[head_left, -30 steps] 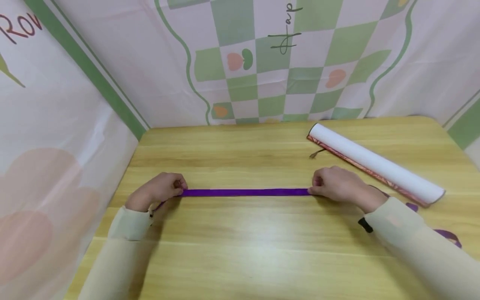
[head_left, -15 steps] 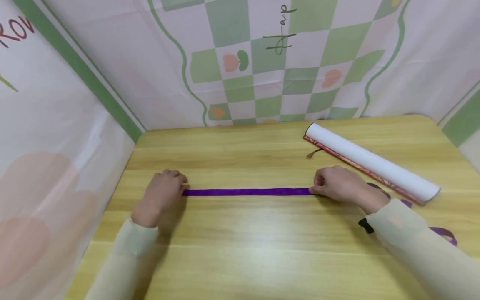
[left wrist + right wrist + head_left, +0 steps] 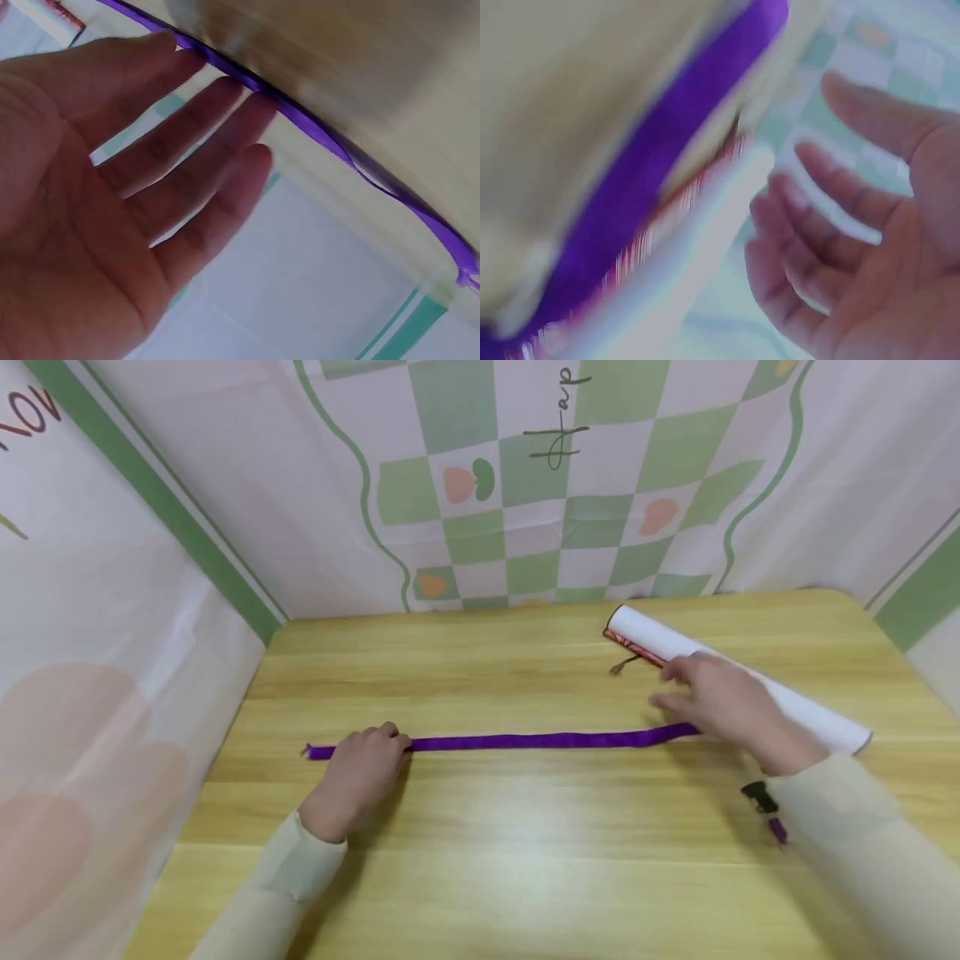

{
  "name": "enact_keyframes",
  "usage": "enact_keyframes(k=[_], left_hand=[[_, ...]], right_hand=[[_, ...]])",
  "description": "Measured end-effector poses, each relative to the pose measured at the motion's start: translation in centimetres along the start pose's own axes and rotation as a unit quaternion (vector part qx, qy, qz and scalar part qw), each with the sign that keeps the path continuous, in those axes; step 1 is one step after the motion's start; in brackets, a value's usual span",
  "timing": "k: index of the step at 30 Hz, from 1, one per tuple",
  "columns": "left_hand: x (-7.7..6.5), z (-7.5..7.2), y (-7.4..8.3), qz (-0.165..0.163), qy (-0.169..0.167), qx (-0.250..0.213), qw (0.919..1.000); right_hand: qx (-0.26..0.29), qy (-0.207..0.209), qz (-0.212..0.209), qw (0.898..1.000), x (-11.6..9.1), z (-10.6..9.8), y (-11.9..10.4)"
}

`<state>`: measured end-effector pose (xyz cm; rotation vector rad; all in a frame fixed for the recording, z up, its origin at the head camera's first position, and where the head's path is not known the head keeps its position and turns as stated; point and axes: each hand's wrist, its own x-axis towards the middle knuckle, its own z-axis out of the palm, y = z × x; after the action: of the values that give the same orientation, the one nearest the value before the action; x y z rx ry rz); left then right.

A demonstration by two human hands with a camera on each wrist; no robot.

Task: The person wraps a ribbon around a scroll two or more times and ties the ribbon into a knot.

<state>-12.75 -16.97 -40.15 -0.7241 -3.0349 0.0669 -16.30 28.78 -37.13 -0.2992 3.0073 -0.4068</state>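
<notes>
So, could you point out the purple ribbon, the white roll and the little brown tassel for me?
Purple ribbon [image 3: 525,742]: head view, middle of its flat stretch.
White roll [image 3: 817,720]: head view, its pale side, toward the near end.
Brown tassel [image 3: 617,669]: head view, its tip.

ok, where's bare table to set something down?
Table is bare in two patches: near side, between left sleeve and right sleeve, below the purple ribbon; far side, between ribbon and hanging cloth, left of the white roll.
Crowded: the right, where right hand, ribbon, roll and black buckle cluster.
</notes>
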Motion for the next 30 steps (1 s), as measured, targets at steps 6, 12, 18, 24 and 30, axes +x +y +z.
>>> enact_keyframes(k=[6,12,18,24,30], left_hand=[[0.8,0.3,-0.7,-0.011,-0.004,-0.018,0.9998],[1.1,0.1,-1.3,-0.021,-0.025,-0.051,0.9982],[1.2,0.0,-1.6,-0.005,-0.021,-0.062,0.9978],[1.3,-0.1,-1.7,-0.005,-0.012,-0.067,0.9977],[1.8,-0.3,-2.0,-0.013,-0.027,-0.079,0.9964]], right_hand=[[-0.066,-0.015,0.074,0.995,-0.3,-2.5,5.3],[-0.085,-0.088,0.084,0.989,-0.5,-2.5,7.1],[-0.122,-0.088,0.060,0.987,-0.2,-2.2,6.9],[-0.134,-0.096,0.032,0.986,0.8,-2.2,7.5],[-0.146,-0.107,0.022,0.983,1.6,-2.5,8.3]])
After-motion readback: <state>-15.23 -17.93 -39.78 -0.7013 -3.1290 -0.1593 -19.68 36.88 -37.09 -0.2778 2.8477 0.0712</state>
